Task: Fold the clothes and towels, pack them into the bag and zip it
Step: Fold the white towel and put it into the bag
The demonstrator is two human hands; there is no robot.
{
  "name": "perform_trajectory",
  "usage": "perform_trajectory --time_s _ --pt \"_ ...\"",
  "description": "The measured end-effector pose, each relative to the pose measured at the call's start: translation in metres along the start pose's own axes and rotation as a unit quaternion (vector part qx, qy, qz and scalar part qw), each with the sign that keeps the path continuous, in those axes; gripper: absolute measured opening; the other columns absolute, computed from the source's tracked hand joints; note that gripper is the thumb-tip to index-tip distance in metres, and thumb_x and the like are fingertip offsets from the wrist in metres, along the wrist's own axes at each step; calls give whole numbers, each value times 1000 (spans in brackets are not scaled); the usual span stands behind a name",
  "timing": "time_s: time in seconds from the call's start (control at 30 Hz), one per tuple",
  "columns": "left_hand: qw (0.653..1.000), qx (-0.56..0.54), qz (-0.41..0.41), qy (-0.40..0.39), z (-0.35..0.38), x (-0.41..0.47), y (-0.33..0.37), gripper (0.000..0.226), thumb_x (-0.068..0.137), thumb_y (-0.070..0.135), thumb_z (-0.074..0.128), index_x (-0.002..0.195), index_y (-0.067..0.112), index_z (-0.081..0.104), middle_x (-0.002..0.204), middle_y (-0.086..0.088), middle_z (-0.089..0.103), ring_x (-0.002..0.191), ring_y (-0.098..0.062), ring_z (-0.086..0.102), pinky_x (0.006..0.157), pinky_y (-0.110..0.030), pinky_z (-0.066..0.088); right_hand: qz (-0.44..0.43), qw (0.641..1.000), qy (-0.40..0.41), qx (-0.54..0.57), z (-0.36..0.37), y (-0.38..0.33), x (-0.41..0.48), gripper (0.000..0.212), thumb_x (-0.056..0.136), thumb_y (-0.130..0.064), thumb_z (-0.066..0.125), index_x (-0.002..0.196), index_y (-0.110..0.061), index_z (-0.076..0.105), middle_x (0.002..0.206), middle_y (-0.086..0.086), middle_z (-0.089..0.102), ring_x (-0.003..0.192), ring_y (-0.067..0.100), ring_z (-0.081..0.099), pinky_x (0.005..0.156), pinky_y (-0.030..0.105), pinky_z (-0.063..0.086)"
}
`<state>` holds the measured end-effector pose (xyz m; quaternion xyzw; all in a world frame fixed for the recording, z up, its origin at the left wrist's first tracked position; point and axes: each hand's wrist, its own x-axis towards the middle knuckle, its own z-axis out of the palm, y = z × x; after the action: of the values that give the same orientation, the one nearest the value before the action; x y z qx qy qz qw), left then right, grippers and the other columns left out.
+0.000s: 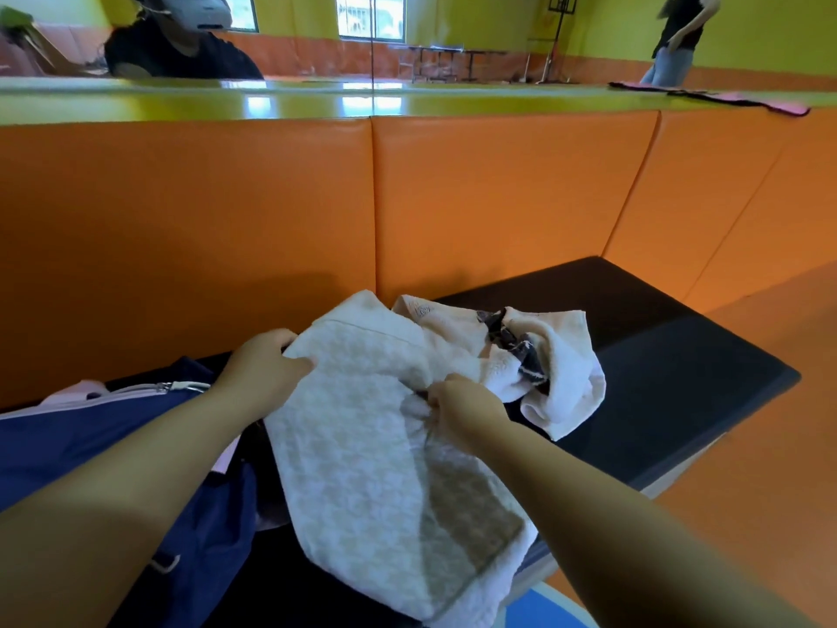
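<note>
Folding white towel (362, 419), frame centre: left hand (262, 369) grips upper-left edge, right hand (457, 407) pinches middle. Next, probably: fold over, pack into blue bag (113, 441), lower left.

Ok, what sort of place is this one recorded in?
Probably a dance or exercise studio rather than a home. Orange padded vinyl wall panels run below a wide wall mirror that reflects a large open room, and a black padded platform sits at their foot.
</note>
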<state>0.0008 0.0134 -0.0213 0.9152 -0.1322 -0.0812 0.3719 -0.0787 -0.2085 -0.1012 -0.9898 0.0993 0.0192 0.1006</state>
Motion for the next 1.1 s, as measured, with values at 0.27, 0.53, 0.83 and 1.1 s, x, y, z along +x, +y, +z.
perform_trajectory --time_s 0.27,0.53,0.83,1.1 --pt "992 85 89 18 -18 -28 -2 12 83 10 62 88 21 61 79 2 59 67 -15 53 50 -26 36 -65 972 195 117 -50 13 -60 6 86 -6 59 91 -8 61 98 7 55 79 28 54 64 43 47" --pt "950 264 102 -133 -10 -64 -2 17 71 19 72 68 31 61 80 12 59 72 -7 55 52 -19 36 -126 990 8 56 -55 27 -140 6 88 -19 63 90 -18 68 87 -9 51 77 14 51 62 17 40" --pt "905 360 27 -225 11 -85 2 25 85 36 58 77 13 63 89 -13 69 106 -30 53 92 -38 42 57 994 -24 90 -29 9 -114 42 92 -43 53 69 -10 42 68 6 43 58 21 39 51 29 25" --pt "955 264 20 -132 25 -85 -6 35 85 41 61 79 6 58 80 -11 60 79 -24 58 71 -33 47 142 986 -76 42 1 -18 -78 31 88 -33 64 85 -10 43 88 6 45 70 21 44 57 29 36"
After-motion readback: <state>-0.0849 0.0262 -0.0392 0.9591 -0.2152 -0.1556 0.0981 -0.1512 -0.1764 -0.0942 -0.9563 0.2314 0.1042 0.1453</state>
